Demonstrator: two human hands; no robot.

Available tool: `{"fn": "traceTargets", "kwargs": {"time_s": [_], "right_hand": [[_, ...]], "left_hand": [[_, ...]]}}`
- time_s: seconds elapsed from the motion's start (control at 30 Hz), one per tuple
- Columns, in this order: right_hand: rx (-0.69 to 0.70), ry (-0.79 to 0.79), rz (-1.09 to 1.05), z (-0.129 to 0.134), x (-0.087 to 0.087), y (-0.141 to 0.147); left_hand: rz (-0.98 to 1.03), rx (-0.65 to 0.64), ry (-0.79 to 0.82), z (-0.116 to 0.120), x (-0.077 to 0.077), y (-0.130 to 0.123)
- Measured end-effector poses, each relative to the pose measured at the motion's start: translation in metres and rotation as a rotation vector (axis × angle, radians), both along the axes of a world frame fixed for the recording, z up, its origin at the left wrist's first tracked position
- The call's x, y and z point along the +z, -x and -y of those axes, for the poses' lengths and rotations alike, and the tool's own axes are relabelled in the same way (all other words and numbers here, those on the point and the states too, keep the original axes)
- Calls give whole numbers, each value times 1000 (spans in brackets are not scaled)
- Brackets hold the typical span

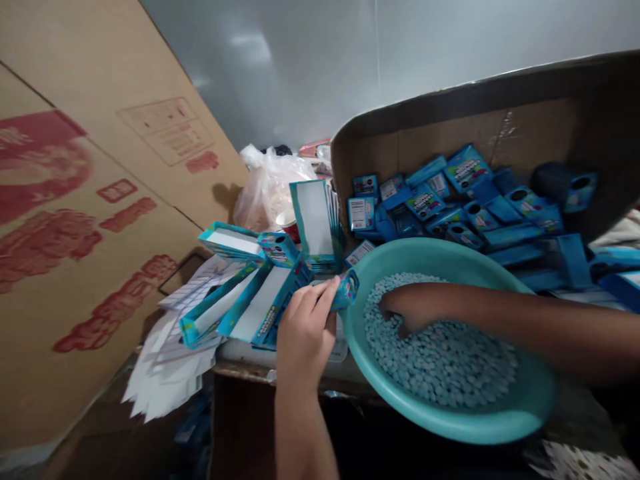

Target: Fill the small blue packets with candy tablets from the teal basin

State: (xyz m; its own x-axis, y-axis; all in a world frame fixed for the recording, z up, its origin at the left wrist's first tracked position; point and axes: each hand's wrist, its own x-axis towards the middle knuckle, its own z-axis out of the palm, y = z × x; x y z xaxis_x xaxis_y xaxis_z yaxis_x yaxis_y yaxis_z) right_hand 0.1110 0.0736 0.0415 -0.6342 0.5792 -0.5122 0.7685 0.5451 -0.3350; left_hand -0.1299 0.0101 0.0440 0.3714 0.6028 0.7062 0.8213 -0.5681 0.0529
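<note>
**Figure: Bare forearms [305, 433] and hands of the wearer, appearing unsleeved.**
The left hand [305, 340] is showing slender, tapering fingers [320, 297] and short nails; the right hand [405, 307] is showing rounded knuckles; the right forearm [525, 327] is appearing smooth and unmarked.

view: head-worn | facing: forward and down, frame tilted sideways | range: close above a round teal plastic basin [500, 423]
</note>
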Motion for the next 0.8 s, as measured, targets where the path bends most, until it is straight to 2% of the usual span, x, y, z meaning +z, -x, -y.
{"fn": "traceTargets", "kwargs": {"time_s": [0.07, 0.17, 0.33, 0.5, 0.67, 0.73, 0.8], "right_hand": [[16, 1, 25, 0, 6, 2], [36, -11, 24, -1, 8, 1], [67, 3, 1, -6, 4, -4], [63, 10, 8, -3, 10, -4], [31, 28, -24, 1, 15, -7], [-3, 23, -50, 2, 12, -9], [-29, 26, -59, 3, 4, -12]], "left_hand": [[-146, -95, 26, 1, 15, 0], [-271, -148, 27, 2, 24, -1], [-353, -142, -48, 10, 28, 1], [-359, -176, -2, 9, 29, 0], [-171, -145, -15, 12, 18, 1], [-9, -98, -5, 16, 6, 4], [168, 27, 3, 21, -11, 7]]}}
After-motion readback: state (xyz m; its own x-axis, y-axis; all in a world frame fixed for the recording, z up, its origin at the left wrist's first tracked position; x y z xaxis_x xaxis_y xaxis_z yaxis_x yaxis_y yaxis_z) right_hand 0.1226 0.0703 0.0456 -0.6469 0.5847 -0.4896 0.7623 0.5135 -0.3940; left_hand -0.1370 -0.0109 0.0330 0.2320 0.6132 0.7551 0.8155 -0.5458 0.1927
